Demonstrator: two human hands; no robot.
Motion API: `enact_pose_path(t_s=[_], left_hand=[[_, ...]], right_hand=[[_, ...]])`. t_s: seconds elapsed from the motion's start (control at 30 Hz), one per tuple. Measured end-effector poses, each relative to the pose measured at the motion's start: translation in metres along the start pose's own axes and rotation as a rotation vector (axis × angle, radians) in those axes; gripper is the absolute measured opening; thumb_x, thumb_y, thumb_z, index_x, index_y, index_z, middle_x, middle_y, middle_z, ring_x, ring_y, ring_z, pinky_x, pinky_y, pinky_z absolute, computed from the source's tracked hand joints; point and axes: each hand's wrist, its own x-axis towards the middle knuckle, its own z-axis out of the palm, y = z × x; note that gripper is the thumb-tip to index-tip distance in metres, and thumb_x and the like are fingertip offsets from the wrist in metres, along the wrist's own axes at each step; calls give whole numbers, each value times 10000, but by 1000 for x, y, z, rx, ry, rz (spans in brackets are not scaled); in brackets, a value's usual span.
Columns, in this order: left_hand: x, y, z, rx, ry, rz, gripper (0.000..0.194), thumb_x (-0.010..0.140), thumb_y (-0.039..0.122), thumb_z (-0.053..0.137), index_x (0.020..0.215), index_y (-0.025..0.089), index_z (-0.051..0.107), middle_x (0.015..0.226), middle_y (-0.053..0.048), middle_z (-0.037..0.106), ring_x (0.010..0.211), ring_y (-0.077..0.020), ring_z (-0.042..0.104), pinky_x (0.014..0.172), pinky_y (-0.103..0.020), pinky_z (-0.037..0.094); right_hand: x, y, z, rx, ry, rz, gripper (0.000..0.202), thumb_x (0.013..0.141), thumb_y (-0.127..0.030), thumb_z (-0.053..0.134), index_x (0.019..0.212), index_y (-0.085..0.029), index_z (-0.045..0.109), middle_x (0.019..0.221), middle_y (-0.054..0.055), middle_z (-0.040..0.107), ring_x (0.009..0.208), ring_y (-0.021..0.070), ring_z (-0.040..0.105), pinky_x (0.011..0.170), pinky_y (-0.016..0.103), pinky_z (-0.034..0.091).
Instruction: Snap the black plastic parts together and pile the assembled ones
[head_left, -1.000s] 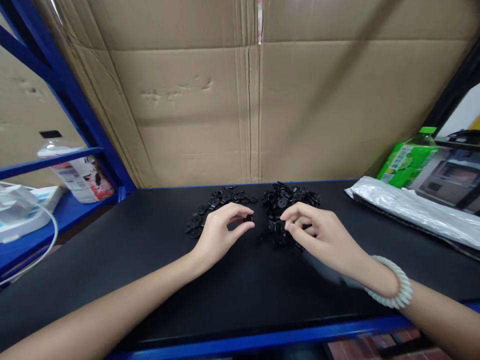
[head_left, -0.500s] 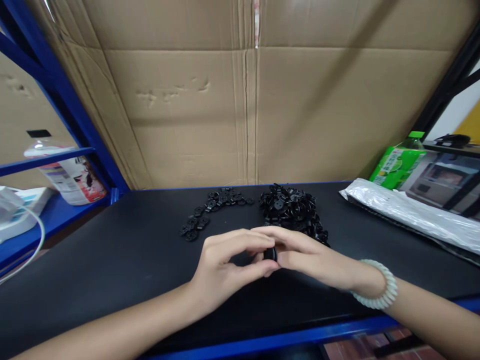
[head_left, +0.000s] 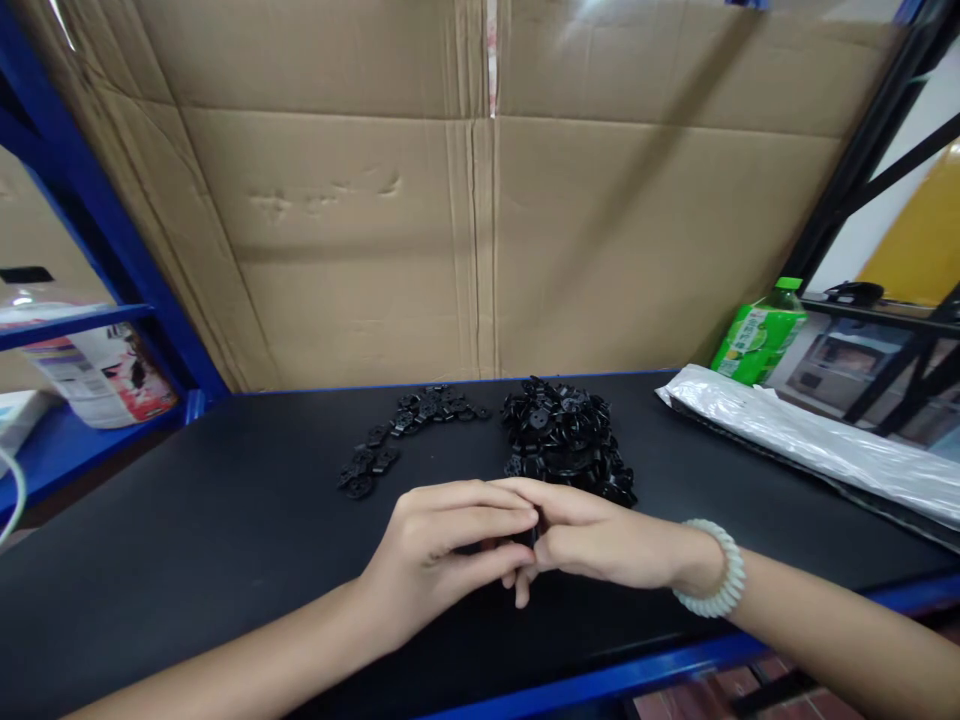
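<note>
Black part (head_left: 535, 532), small, one: I am gripping it between my two hands, above the near side of the black table (head_left: 255, 560).
Head view: my left hand (head_left: 450, 540) is pinching the part between thumb and fingertips; my right hand (head_left: 600, 538) is closing on it from the other side, thumb pressing near its edge. The part is showing only as a narrow, dark, upright sliver, my fingers hiding its full outline. Beyond my hands, a heaped pile (head_left: 561, 435) of glossy black pieces is lying, some round and flat with small holes; to its left, a thinner, curving scatter (head_left: 431, 408) of black pieces is spreading, round ones among them. A pale coiled bracelet (head_left: 733, 575) is circling my right wrist.
</note>
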Motion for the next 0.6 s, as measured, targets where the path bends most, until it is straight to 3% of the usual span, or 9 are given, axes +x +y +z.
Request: enact_pose_path(t_s=[0.17, 0.4, 0.6], left_hand=[[1, 1, 8, 51, 23, 32, 212, 720, 101, 750, 915, 183, 757, 853, -64, 763, 700, -164, 721, 668, -219, 595], [-3, 0, 22, 216, 98, 20, 176, 694, 61, 659, 809, 186, 703, 629, 13, 693, 514, -119, 629, 527, -201, 526], [-7, -1, 25, 315, 234, 27, 184, 697, 58, 614, 780, 202, 694, 598, 30, 705, 461, -107, 629, 494, -188, 520]], right_hand=[[0, 0, 3, -104, 39, 0, 488, 675, -3, 412, 1104, -190, 548, 802, -30, 511, 688, 98, 517, 718, 266, 456], [4, 10, 7, -200, 178, 12, 515, 662, -7, 390, 1112, -180, 572, 802, -13, 490, 670, 103, 433, 616, 231, 372], [6, 14, 8, -194, 194, -12, 547, 682, -34, 377, 1194, -179, 505, 772, -30, 446, 606, 91, 366, 569, 232, 314]])
